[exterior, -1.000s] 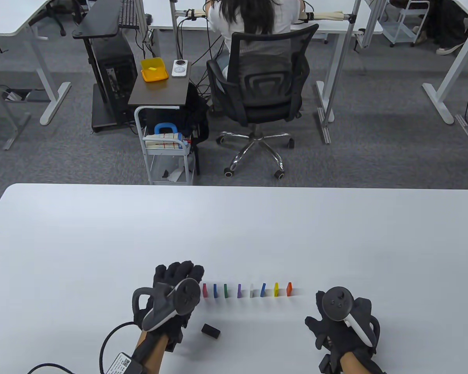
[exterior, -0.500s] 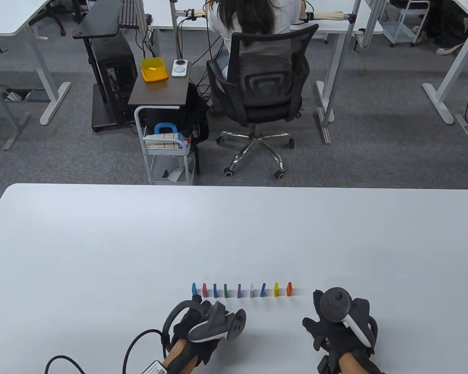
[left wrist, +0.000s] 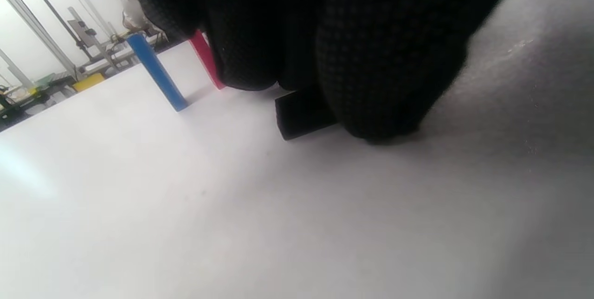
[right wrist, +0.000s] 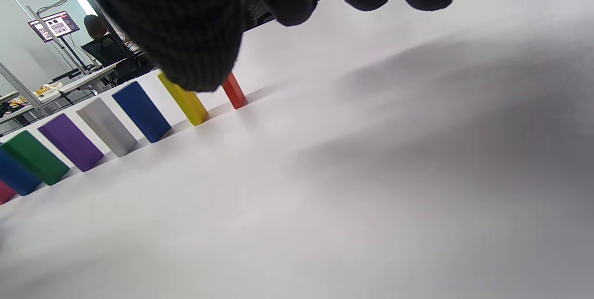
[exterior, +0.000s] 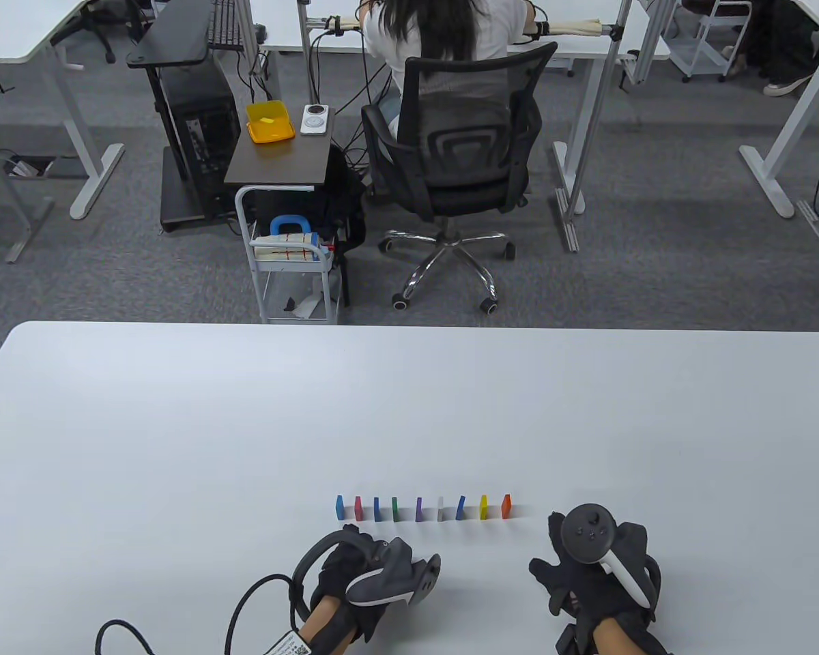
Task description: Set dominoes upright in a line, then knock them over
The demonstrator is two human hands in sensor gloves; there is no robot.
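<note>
Several coloured dominoes stand upright in a row, from the light blue domino [exterior: 340, 507] at the left end to the orange domino [exterior: 506, 506] at the right. My left hand [exterior: 355, 556] is just in front of the row's left part, fingers curled down over a black domino [left wrist: 301, 113] that lies on the table. The tracker hides that domino in the table view. In the left wrist view the light blue domino [left wrist: 158, 74] and a pink domino [left wrist: 206, 60] stand just behind the fingers. My right hand [exterior: 551, 546] rests relaxed right of the orange domino [right wrist: 233, 90], holding nothing.
The white table [exterior: 177, 423] stretches far and left of the row. A black cable [exterior: 246, 607] trails from my left wrist along the near edge. Beyond the table stand a white cart [exterior: 293, 273] and an office chair [exterior: 457, 170] with a seated person.
My left hand left the row's left end, where the light blue domino now stands, and came back toward me and right, onto the black domino. The right hand barely moved.
</note>
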